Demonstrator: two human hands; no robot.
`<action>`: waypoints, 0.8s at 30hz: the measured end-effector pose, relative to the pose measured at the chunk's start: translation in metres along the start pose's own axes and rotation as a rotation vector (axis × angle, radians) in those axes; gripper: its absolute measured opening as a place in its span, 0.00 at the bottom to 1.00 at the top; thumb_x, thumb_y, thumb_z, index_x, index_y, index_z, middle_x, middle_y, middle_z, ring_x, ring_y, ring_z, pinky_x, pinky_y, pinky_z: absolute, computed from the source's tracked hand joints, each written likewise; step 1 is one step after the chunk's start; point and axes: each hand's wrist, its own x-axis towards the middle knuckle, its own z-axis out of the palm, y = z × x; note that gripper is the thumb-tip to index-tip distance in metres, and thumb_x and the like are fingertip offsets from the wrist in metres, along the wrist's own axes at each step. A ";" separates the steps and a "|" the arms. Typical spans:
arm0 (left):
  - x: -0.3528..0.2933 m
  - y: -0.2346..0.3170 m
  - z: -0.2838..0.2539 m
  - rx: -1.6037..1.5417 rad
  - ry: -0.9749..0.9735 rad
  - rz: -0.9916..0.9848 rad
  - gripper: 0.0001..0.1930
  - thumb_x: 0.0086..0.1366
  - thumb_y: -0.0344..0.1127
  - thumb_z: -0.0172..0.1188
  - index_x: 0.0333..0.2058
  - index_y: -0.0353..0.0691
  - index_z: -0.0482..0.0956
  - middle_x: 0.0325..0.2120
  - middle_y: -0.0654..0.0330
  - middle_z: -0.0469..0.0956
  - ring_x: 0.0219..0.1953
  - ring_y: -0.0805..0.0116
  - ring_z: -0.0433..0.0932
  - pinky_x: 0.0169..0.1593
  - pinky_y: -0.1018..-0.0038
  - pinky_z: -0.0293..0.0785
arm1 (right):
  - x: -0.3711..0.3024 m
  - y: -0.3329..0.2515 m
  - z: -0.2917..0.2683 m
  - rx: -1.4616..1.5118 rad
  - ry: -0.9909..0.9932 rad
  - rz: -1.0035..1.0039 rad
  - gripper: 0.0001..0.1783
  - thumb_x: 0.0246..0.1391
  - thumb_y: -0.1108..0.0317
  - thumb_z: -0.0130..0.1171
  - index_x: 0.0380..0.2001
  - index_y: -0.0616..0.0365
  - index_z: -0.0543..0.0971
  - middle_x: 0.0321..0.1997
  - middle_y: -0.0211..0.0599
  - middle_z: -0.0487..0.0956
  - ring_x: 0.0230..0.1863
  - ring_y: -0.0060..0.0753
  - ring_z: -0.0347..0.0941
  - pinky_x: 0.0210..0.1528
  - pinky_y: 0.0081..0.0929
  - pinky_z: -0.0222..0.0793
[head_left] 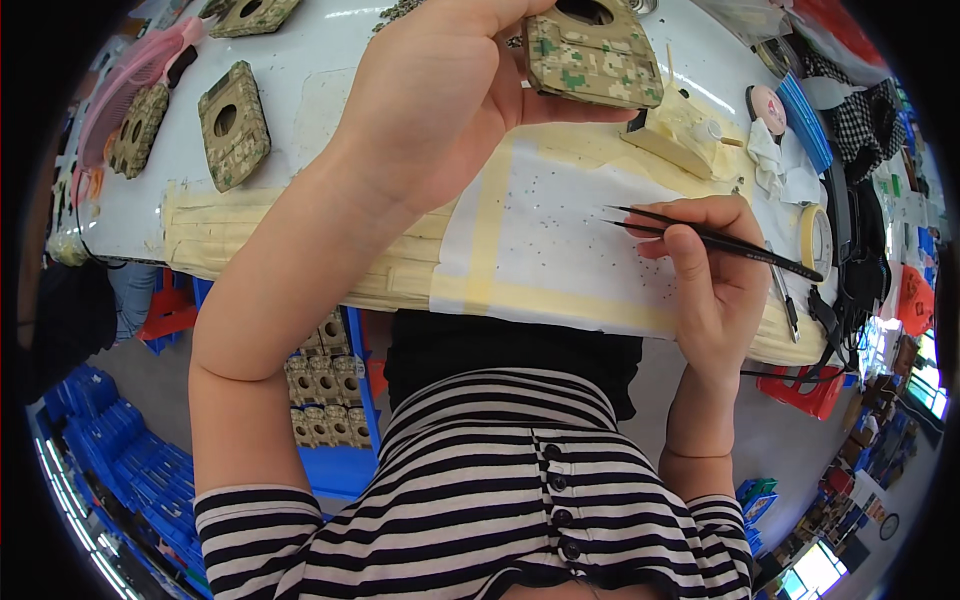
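Note:
My left hand (435, 100) is raised over the far middle of the table, closed around a camouflage-patterned toy tank turret shell (595, 62) with a round opening in its top. In my right hand (718, 275) is a pair of black tweezers (745, 245), pinched between thumb and fingers. The tips point left and stand slightly apart, with nothing visible between them. Beneath them lies a white sheet (540, 265) scattered with many tiny dark bits. Another camouflage shell (235, 145) rests on the table to the left, with more shells beyond it.
Yellow tape covers the table's near edge (300, 235). A pink basket (125, 85) stands far left. At right are a yellow taped block (690, 140), a tape roll (815, 238), a pen (788, 310) and black straps. A blue crate of camouflage shells (328, 385) sits below the table.

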 end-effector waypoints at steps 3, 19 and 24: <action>0.000 0.000 0.000 -0.006 -0.004 -0.003 0.27 0.69 0.35 0.40 0.63 0.39 0.43 0.51 0.53 0.66 0.48 0.66 0.73 0.49 0.66 0.75 | 0.003 -0.001 0.004 0.025 0.009 0.069 0.07 0.57 0.72 0.55 0.32 0.67 0.71 0.30 0.38 0.77 0.34 0.24 0.76 0.37 0.17 0.73; 0.004 -0.003 -0.017 -0.121 -0.159 -0.018 0.27 0.69 0.36 0.40 0.63 0.38 0.44 0.49 0.53 0.68 0.45 0.68 0.75 0.46 0.68 0.76 | 0.009 -0.004 0.005 -0.043 -0.051 0.083 0.07 0.57 0.73 0.54 0.31 0.67 0.71 0.27 0.36 0.77 0.31 0.23 0.77 0.35 0.16 0.74; 0.004 -0.003 -0.016 -0.119 -0.162 -0.018 0.27 0.69 0.36 0.39 0.63 0.38 0.44 0.49 0.53 0.68 0.45 0.67 0.75 0.46 0.69 0.76 | 0.010 -0.004 0.004 -0.047 -0.051 0.091 0.07 0.57 0.73 0.54 0.31 0.67 0.71 0.27 0.35 0.77 0.32 0.23 0.77 0.35 0.16 0.74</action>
